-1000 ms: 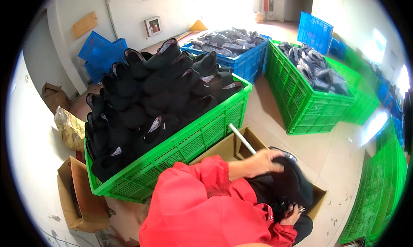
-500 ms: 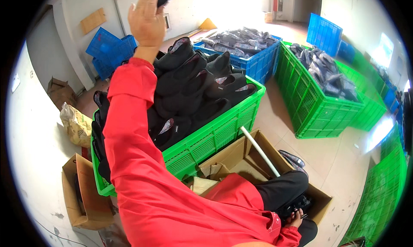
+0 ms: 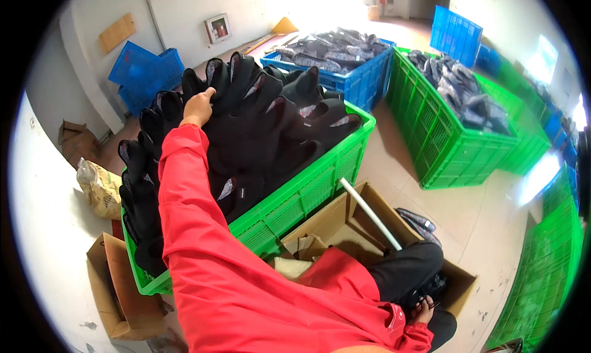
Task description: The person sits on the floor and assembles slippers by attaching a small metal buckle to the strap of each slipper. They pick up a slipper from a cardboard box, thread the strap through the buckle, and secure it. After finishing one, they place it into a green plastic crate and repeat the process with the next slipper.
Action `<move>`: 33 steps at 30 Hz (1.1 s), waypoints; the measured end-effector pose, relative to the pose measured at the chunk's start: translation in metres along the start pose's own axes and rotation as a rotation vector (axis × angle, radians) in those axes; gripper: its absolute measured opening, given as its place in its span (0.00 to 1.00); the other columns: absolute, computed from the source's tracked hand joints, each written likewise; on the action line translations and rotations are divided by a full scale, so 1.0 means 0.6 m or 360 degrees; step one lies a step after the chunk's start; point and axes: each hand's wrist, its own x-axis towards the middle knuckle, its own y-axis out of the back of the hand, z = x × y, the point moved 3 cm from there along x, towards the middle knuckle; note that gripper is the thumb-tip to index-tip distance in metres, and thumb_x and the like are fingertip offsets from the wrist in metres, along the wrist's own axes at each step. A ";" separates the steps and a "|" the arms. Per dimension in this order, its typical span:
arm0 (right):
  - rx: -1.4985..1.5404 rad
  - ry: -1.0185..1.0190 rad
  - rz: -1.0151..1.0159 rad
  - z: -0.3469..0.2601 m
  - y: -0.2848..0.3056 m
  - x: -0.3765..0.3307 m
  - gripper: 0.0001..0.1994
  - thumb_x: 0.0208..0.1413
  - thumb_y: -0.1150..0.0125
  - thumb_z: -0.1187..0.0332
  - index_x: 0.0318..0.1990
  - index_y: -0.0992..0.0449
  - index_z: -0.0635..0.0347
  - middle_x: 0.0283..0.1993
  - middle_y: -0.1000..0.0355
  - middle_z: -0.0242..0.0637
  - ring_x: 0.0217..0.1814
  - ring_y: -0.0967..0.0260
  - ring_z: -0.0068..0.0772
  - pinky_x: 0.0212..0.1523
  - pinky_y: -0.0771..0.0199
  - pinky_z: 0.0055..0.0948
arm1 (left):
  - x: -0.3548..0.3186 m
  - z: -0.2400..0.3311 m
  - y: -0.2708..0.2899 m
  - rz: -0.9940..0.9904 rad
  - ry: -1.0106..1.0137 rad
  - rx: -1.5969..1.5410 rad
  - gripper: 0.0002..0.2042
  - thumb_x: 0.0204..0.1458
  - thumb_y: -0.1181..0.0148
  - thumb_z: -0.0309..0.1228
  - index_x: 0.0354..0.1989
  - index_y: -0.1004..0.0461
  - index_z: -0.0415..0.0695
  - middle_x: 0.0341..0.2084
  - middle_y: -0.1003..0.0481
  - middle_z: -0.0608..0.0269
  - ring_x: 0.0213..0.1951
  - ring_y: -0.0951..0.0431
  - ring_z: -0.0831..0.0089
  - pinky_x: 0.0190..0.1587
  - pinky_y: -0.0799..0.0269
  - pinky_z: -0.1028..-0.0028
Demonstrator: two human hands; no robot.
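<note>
Left hand [image 3: 198, 108], at the end of an outstretched red sleeve [image 3: 197, 187], rests on the upper left part of a heap of black shoes [image 3: 252, 134]; its fingers touch one, but whether it grips or only presses can't be told. Right hand [image 3: 423, 310] sits low at the lap, fingers curled beside a small dark object [image 3: 432, 286] (too blurred to identify, and the grip on it can't be told). Left to right around them: a yellowish bag [image 3: 101, 192] by the wall, an open cardboard box [image 3: 136, 297] below it, two blue crates [image 3: 148, 76] leaning together behind. Next, the big green crate [image 3: 308, 193] carrying the black shoes, piled above its rim, some openings showing patterned linings. Past it, a blue crate [image 3: 367, 85] full of dark and patterned footwear. Close in front of the person, a long cardboard box [image 3: 341, 220] with a white tube [image 3: 372, 216] leaning out of it; a few patterned shoes [image 3: 418, 222] lie just beside it, on the right. Further back, a second green crate [image 3: 446, 153] holds greyish footwear, and green mesh-sided crates [image 3: 542, 273] line the far right edge.
</note>
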 end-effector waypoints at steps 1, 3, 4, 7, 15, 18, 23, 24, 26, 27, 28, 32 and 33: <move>0.0030 -0.0025 -0.0027 -0.002 -0.003 -0.007 0.13 0.59 0.40 0.70 0.51 0.28 0.47 0.36 0.24 0.26 0.24 0.33 0.15 0.15 0.44 0.15 | 0.011 0.016 0.005 -0.0018 -0.0024 0.0065 0.20 0.51 0.44 0.24 0.54 0.28 0.50 0.45 0.22 0.44 0.49 0.23 0.45 0.52 0.29 0.53; 0.0082 0.0038 -0.0017 -0.011 -0.015 -0.017 0.13 0.59 0.39 0.69 0.51 0.28 0.47 0.36 0.24 0.25 0.24 0.33 0.15 0.16 0.45 0.14 | -0.003 0.036 -0.002 0.0085 -0.0006 0.0021 0.18 0.55 0.51 0.26 0.54 0.28 0.51 0.46 0.22 0.46 0.50 0.23 0.46 0.50 0.28 0.54; 0.0007 -0.0054 -0.0021 -0.021 -0.030 -0.028 0.13 0.59 0.39 0.69 0.51 0.28 0.47 0.38 0.24 0.25 0.25 0.33 0.14 0.16 0.46 0.15 | -0.022 0.037 0.002 0.0108 0.0039 0.0064 0.20 0.56 0.54 0.26 0.57 0.29 0.52 0.49 0.23 0.48 0.51 0.23 0.47 0.52 0.28 0.54; 0.0014 -0.0130 -0.0017 -0.021 -0.028 -0.024 0.13 0.60 0.41 0.69 0.52 0.28 0.49 0.40 0.22 0.31 0.27 0.32 0.19 0.17 0.45 0.15 | -0.021 0.053 -0.014 -0.0023 0.0362 0.0326 0.21 0.55 0.53 0.27 0.59 0.29 0.51 0.53 0.24 0.48 0.54 0.24 0.48 0.54 0.27 0.54; 0.0264 -0.0233 0.0052 -0.030 -0.028 -0.020 0.10 0.61 0.44 0.72 0.49 0.28 0.53 0.38 0.23 0.33 0.27 0.32 0.18 0.17 0.45 0.16 | -0.134 0.643 0.007 0.0463 -0.1431 -0.0009 0.19 0.54 0.49 0.23 0.54 0.26 0.46 0.54 0.26 0.58 0.64 0.33 0.56 0.67 0.45 0.50; 0.0308 -0.0323 0.0101 -0.036 -0.036 -0.021 0.10 0.61 0.44 0.72 0.49 0.28 0.55 0.37 0.23 0.33 0.27 0.32 0.16 0.17 0.44 0.15 | -0.217 0.820 -0.066 -0.0056 -0.1858 -0.0294 0.17 0.53 0.44 0.28 0.52 0.24 0.48 0.57 0.29 0.58 0.67 0.38 0.57 0.68 0.48 0.49; 0.0417 -0.0472 0.0100 -0.042 -0.047 -0.016 0.10 0.61 0.45 0.74 0.49 0.28 0.55 0.37 0.24 0.31 0.26 0.33 0.14 0.18 0.44 0.14 | -0.327 1.043 -0.253 -0.0647 -0.2219 -0.0413 0.22 0.51 0.38 0.35 0.56 0.25 0.50 0.60 0.33 0.57 0.69 0.42 0.54 0.67 0.47 0.47; 0.0440 -0.0486 0.0099 -0.044 -0.049 -0.015 0.10 0.61 0.45 0.74 0.49 0.28 0.55 0.37 0.23 0.31 0.26 0.33 0.14 0.18 0.44 0.14 | -0.342 1.078 -0.301 -0.0776 -0.2178 -0.0429 0.22 0.50 0.37 0.35 0.56 0.25 0.49 0.59 0.32 0.55 0.67 0.41 0.54 0.67 0.45 0.48; 0.0482 -0.0523 0.0101 -0.044 -0.051 -0.012 0.10 0.62 0.45 0.75 0.49 0.28 0.56 0.38 0.23 0.32 0.26 0.33 0.14 0.18 0.44 0.14 | -0.372 1.138 -0.395 -0.1049 -0.2072 -0.0458 0.23 0.48 0.36 0.34 0.55 0.26 0.45 0.58 0.32 0.52 0.65 0.37 0.55 0.65 0.41 0.52; 0.0488 -0.0551 0.0119 -0.049 -0.053 -0.010 0.10 0.62 0.45 0.76 0.49 0.28 0.56 0.37 0.23 0.32 0.27 0.33 0.15 0.18 0.44 0.14 | -0.388 1.168 -0.436 -0.1225 -0.2065 -0.0484 0.24 0.48 0.35 0.35 0.56 0.26 0.45 0.57 0.31 0.51 0.64 0.36 0.54 0.64 0.39 0.54; 0.0465 -0.0563 0.0123 -0.050 -0.056 -0.006 0.10 0.62 0.45 0.76 0.50 0.28 0.57 0.37 0.23 0.33 0.27 0.33 0.15 0.19 0.44 0.14 | -0.401 1.196 -0.473 -0.1396 -0.2038 -0.0510 0.25 0.48 0.35 0.35 0.57 0.27 0.44 0.57 0.31 0.51 0.62 0.34 0.53 0.62 0.36 0.55; 0.0510 -0.0561 0.0189 -0.045 -0.059 0.011 0.11 0.61 0.45 0.79 0.50 0.28 0.58 0.37 0.24 0.34 0.29 0.32 0.18 0.26 0.36 0.16 | -0.447 1.302 -0.601 -0.1704 -0.2078 -0.0526 0.29 0.46 0.33 0.35 0.59 0.31 0.42 0.54 0.28 0.48 0.58 0.30 0.51 0.58 0.31 0.60; 0.0493 -0.0566 0.0215 -0.038 -0.058 0.016 0.11 0.61 0.45 0.78 0.50 0.28 0.56 0.37 0.24 0.34 0.28 0.32 0.18 0.23 0.39 0.14 | -0.455 1.317 -0.632 -0.1682 -0.2060 -0.0427 0.29 0.46 0.33 0.35 0.58 0.30 0.42 0.53 0.28 0.47 0.56 0.28 0.51 0.57 0.30 0.60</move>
